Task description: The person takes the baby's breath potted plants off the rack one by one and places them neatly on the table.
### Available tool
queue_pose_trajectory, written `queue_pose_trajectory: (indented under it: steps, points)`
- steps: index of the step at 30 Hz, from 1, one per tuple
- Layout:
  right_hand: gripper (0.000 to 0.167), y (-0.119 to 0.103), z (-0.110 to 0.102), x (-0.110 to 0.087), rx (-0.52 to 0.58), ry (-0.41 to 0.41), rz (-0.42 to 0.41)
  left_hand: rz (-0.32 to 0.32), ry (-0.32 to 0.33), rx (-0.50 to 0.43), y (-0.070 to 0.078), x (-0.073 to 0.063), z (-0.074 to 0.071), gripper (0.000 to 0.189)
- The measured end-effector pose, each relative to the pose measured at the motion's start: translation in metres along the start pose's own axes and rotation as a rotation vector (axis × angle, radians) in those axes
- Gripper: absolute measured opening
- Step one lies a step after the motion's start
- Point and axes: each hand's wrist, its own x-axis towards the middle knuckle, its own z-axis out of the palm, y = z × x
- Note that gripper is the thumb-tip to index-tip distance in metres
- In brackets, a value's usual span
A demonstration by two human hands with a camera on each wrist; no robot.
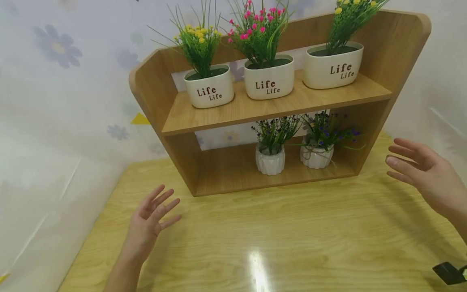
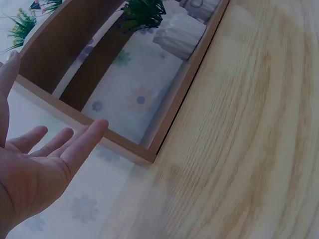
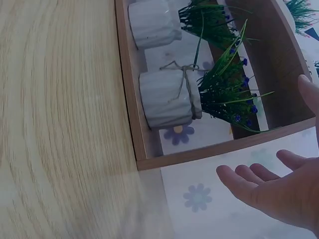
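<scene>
A two-tier wooden shelf (image 1: 277,107) stands at the back of the table. My left hand (image 1: 147,223) is off its lower left corner, fingers spread and holding nothing. Beyond the shelf's right side my right hand (image 1: 427,174) hovers with fingers apart, also holding nothing. Three white oval "Life" pots line the upper tier: one with yellow flowers (image 1: 208,87), one with pink flowers (image 1: 269,78), another yellow one (image 1: 333,67). Below stand a white ribbed pot (image 1: 270,161) with dark flowers and a twine-tied white pot (image 3: 167,99) with purple-blue flowers. Neither hand touches the shelf or pots.
The light wood table (image 1: 255,227) spreads in front of the shelf. A wall with a flower pattern (image 1: 58,46) rises behind it. At the lower right edge lies a small black object (image 1: 448,273), only partly in view.
</scene>
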Motion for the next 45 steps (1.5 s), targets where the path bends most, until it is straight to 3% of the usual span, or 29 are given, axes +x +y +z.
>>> queue_pose_trajectory:
  steps: [3,8,16,22,31,45]
  points:
    - [0.062,0.003,0.000,0.000,0.116,-0.030,0.015,-0.021,-0.005,-0.035,-0.002,0.001,0.004,0.049]
    - [0.066,0.002,0.003,-0.003,0.006,-0.059,0.048,-0.061,-0.013,-0.027,-0.006,0.002,0.013,0.052]
    - [0.066,-0.005,0.002,-0.005,0.015,-0.023,0.045,-0.075,-0.041,-0.023,-0.006,0.008,0.026,0.055]
    - [0.067,-0.009,0.001,0.001,-0.055,-0.023,0.072,-0.098,-0.057,-0.035,-0.005,0.014,0.035,0.061]
    - [0.064,-0.017,-0.001,0.020,0.295,-0.015,0.058,-0.080,-0.092,-0.067,-0.008,0.040,0.054,0.064]
    - [0.061,-0.016,0.008,0.034,0.394,0.001,0.051,-0.117,-0.070,-0.135,-0.013,0.083,0.087,0.068]
